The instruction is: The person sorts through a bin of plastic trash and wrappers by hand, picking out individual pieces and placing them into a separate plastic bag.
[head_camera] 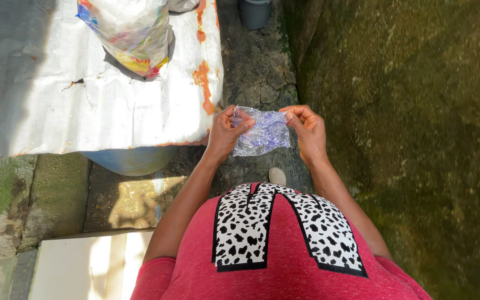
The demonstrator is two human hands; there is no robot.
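A small crumpled clear plastic bag (262,134) hangs between both hands in front of my red top. My left hand (226,132) pinches its upper left corner with thumb and fingers. My right hand (306,130) pinches the upper right edge the same way. The bag looks limp, and I cannot see anything inside it. Below it the tip of a shoe (276,176) shows on the cracked concrete ground.
A rusty corrugated metal sheet (84,100) lies to the left over a blue drum (131,161), with a filled plastic bag (131,30) on top. A grey bucket (254,12) stands at the top. A mossy wall (418,139) rises on the right. A pale slab (84,266) lies bottom left.
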